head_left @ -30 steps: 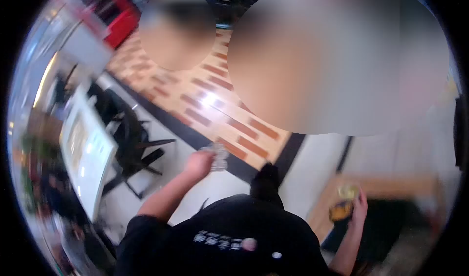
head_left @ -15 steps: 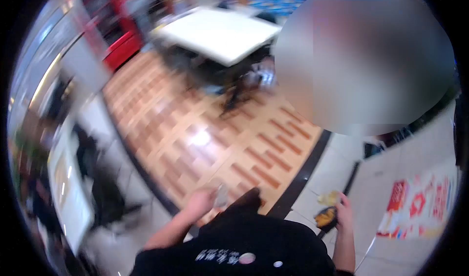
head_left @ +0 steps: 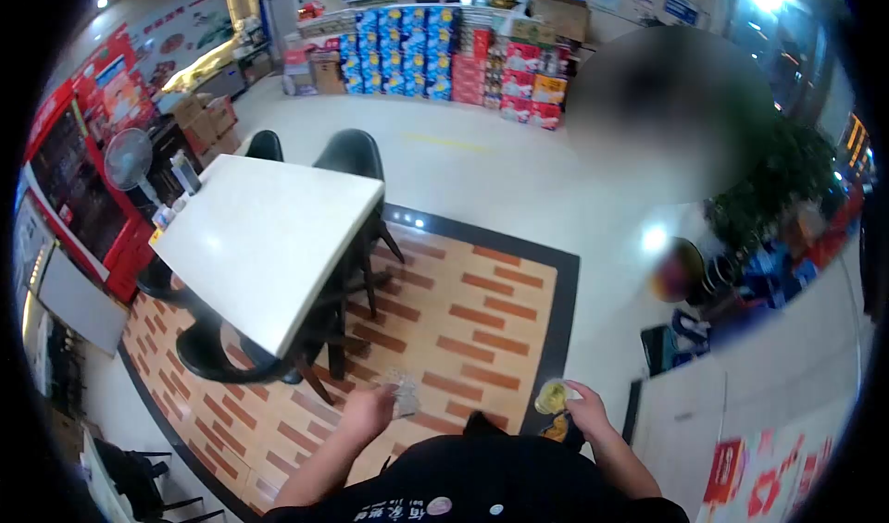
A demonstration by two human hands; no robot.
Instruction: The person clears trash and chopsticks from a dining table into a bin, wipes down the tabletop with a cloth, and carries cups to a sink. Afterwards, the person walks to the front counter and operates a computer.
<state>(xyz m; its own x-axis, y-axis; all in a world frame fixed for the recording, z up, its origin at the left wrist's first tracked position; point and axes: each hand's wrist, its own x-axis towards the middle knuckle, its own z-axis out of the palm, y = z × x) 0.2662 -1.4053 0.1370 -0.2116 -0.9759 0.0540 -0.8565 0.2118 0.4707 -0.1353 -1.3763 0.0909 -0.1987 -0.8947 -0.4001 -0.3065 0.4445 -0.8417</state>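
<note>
White table (head_left: 278,236) up ahead, both hands well apart from it! Left hand (head_left: 369,410) grips clear ware (head_left: 405,395); right hand (head_left: 590,412) grips a yellowish cup (head_left: 553,396), orange item (head_left: 556,428) just below, its hold unclear. Ware and cup are lifted, neither set down yet.

Person's L forearm (head_left: 321,456) & R forearm (head_left: 622,460) bare, angled fwd & a bit inward; L grip (head_left: 369,412) curled, R grip (head_left: 587,410) likewise, fingers bent; grips well apart, approx. level.
</note>
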